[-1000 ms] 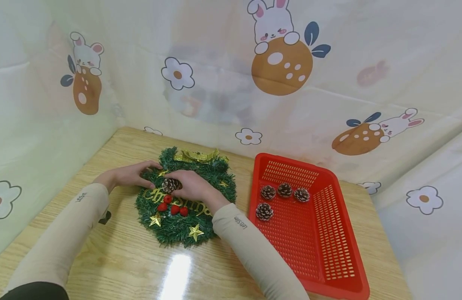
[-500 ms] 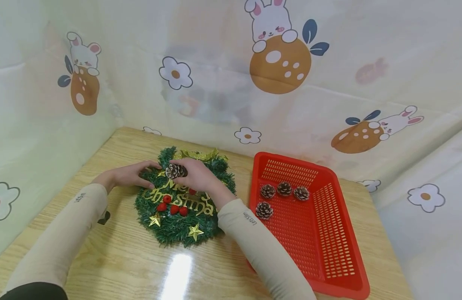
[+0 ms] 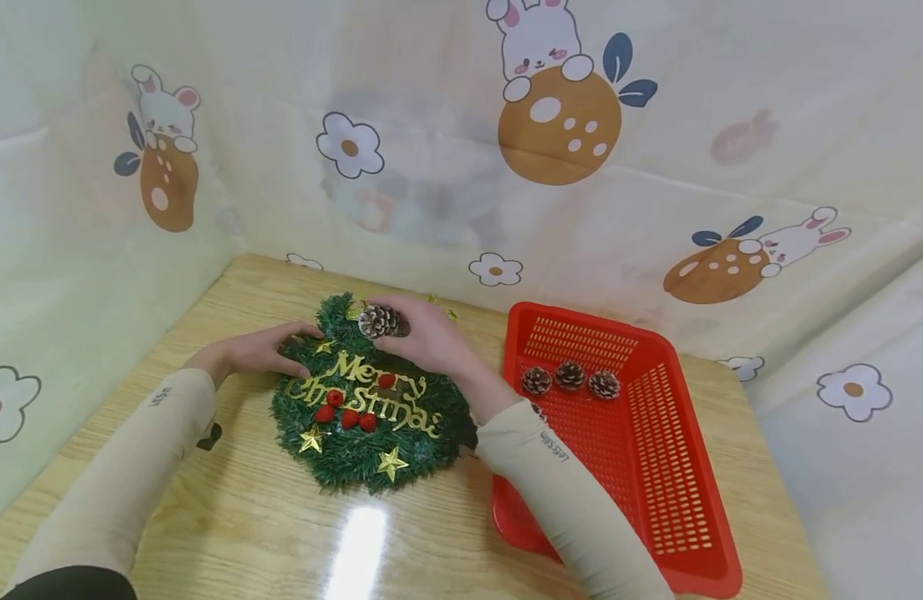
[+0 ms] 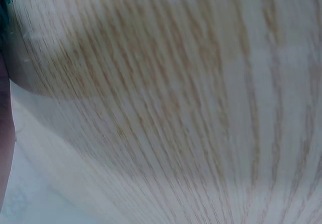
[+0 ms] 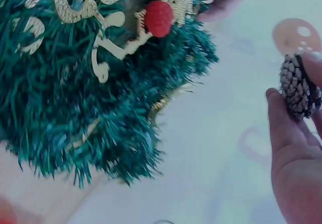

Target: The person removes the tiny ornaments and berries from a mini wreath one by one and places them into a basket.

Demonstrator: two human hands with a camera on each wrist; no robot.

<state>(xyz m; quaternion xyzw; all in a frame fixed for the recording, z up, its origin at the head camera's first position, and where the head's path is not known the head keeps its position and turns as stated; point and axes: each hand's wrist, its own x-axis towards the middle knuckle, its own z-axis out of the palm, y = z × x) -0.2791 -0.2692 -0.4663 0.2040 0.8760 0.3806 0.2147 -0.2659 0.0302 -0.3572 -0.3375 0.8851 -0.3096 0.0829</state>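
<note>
Two gold words (image 3: 386, 410) cross the green wreath (image 3: 341, 467): "Merry", then "Christma" and a last letter I can't make out. My right sleeve (image 3: 570, 492) reads "Let'sSlim"; the left sleeve's print is too small for me. My right hand (image 3: 427, 335) pinches a pinecone (image 3: 381, 322) by the wreath's far end; my left hand (image 3: 262, 348), thumb and fingers spread, touches the wreath's left edge. Three more cones (image 3: 570, 376) lie in the red basket (image 3: 675, 450)

The right hand (image 3: 426, 333) carried the cone (image 3: 381, 322) from above the berries (image 3: 335, 398) to the wreath (image 3: 356, 463)'s bow (image 3: 354, 312). "Merry" (image 3: 366, 372) came fully into view; the right sleeve (image 3: 574, 496) mostly covered another cone (image 3: 537, 409).
</note>
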